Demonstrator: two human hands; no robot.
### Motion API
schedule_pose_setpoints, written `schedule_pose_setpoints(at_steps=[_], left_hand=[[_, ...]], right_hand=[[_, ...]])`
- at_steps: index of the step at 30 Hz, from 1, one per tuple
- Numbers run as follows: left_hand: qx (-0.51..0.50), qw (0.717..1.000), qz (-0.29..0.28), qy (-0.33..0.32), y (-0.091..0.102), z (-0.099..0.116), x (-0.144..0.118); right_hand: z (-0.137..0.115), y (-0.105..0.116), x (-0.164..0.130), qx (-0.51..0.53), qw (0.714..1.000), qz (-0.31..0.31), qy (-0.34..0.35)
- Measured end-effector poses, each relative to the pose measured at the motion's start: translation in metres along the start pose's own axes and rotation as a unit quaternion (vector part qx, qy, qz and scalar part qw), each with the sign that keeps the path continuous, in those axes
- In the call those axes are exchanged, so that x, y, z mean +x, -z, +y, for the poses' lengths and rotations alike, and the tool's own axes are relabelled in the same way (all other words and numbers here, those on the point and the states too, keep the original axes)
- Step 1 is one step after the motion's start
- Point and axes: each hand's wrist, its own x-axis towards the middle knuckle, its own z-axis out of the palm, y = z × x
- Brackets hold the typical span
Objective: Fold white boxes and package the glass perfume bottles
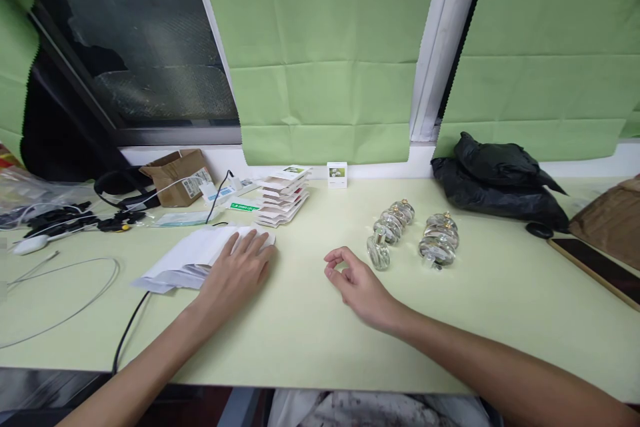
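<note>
My left hand (243, 260) lies with fingers stretched out on the right end of a pile of white paper sheets or bags (187, 253). Over the bare table, my right hand (355, 283) is loosely curled, thumb and fingertips a little apart, with nothing visible in it. To its right, small clear glass bottles stand in two rows: a single bottle (379, 252) in front, a left row (395, 221) behind it, and a right row (439, 239). Some have gold-coloured tops. Behind my left hand rises a stack of flattened white cartons (283, 197).
A small white box (337, 175) stands by the wall. Further left are an opened brown carton (181, 178), a power strip (233, 190) and tangled cables (65, 220). Black plastic bags (497, 180), a phone (600, 270) and a brown package (613, 220) lie on the right.
</note>
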Motion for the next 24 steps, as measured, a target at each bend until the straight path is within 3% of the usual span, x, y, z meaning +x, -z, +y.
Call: schedule_pose_setpoints(at_steps=[6, 12, 14, 18, 21, 24], left_hand=[[-0.041, 0.999, 0.013, 0.008, 0.001, 0.015, 0.014], [-0.118, 0.993, 0.015, 0.000, 0.012, 0.032, 0.050], [-0.208, 0.978, 0.006, -0.009, 0.017, 0.038, 0.080], [-0.304, 0.952, 0.029, 0.020, 0.012, 0.051, 0.169], [-0.304, 0.950, 0.039, 0.053, -0.010, 0.057, 0.238], [-0.314, 0.942, 0.053, 0.109, -0.038, 0.060, 0.289]], right_hand=[[-0.013, 0.002, -0.007, -0.048, 0.999, 0.004, 0.021], [-0.032, 0.029, -0.025, -0.264, 0.961, -0.061, 0.055], [-0.034, 0.043, -0.033, -0.310, 0.943, -0.114, 0.028], [-0.037, 0.072, -0.046, -0.358, 0.923, -0.138, 0.002], [-0.038, 0.091, -0.055, -0.355, 0.922, -0.155, -0.020], [-0.039, 0.106, -0.065, -0.339, 0.927, -0.154, -0.036]])
